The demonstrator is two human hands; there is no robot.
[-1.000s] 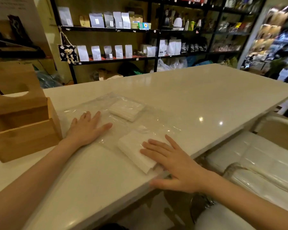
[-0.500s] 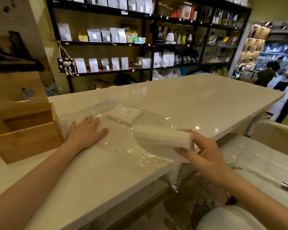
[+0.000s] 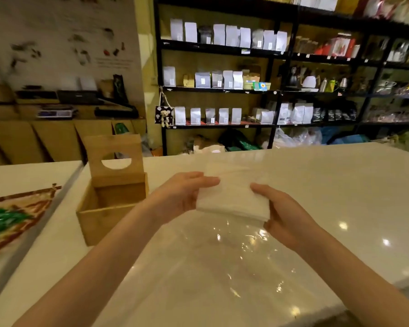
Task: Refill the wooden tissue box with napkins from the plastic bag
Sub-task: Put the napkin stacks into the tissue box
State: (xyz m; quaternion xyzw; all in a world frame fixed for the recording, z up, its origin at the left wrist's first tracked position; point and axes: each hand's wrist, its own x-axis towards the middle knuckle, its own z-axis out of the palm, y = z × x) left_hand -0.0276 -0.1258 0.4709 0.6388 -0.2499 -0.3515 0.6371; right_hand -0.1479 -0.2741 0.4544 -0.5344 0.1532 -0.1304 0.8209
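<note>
A stack of white napkins (image 3: pixel 232 199) is held above the white counter between both my hands. My left hand (image 3: pixel 182 195) grips its left edge and my right hand (image 3: pixel 281 215) holds its right edge from below. Under the stack, the clear plastic bag (image 3: pixel 234 260) lies flat on the counter. Another bundle of napkins (image 3: pixel 224 167) shows just beyond the held stack. The wooden tissue box (image 3: pixel 104 208) stands to the left of my hands, with its lid (image 3: pixel 115 159) tipped up and its inside showing bare wood.
The white counter (image 3: pixel 340 185) stretches right and away. On the left, a second counter carries a brown and green printed sheet (image 3: pixel 12 218). Dark shelves (image 3: pixel 269 90) with pouches and bottles fill the back wall.
My right hand lifted the napkin stack off the counter. My left hand left the bag and took the stack's other side. The view swung left, so the box now sits closer to centre.
</note>
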